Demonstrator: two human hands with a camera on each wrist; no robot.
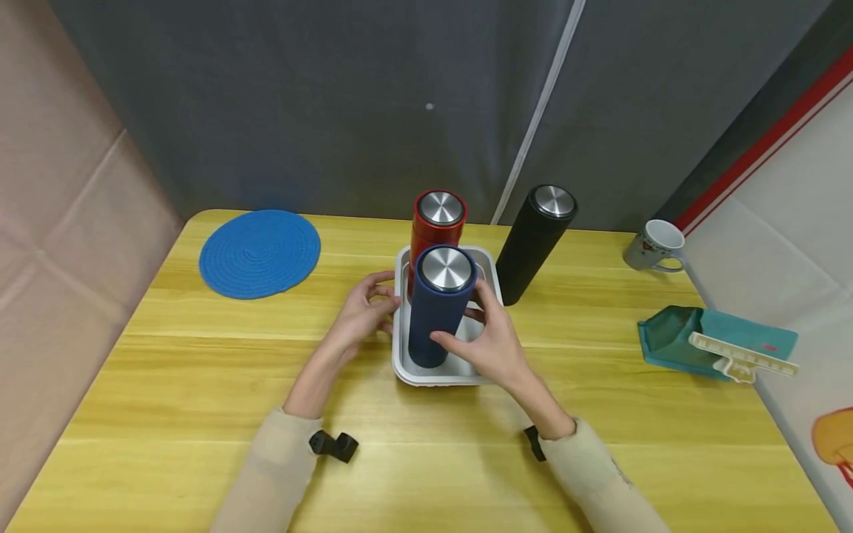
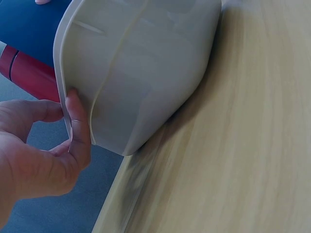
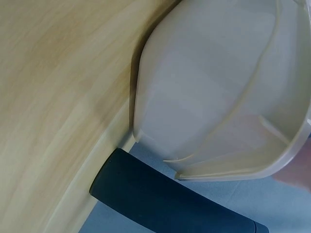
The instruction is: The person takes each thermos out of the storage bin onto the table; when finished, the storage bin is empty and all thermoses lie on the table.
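Note:
A white plastic bin (image 1: 440,380) stands on the table. Inside it, a red thermos (image 1: 426,235) is upright at the back, and a dark blue thermos (image 1: 435,326) with a silver lid is in front. My right hand (image 1: 498,346) grips the blue thermos around its side, thumb at the front. On the bin's left side, my left hand (image 1: 362,314) pinches the rim; the left wrist view shows thumb and fingers on either side of the edge. The right wrist view mostly shows the bin's outer wall (image 3: 204,87), with the right hand nearly hidden behind the rim.
A black thermos (image 1: 533,248) stands just right of the bin. At the back left lies a round blue placemat (image 1: 260,254). Along the right side are a mug (image 1: 643,252) and a teal dustpan-like scoop (image 1: 740,333) with a cream strip over it. A dark curtain (image 1: 333,111) hangs behind the table.

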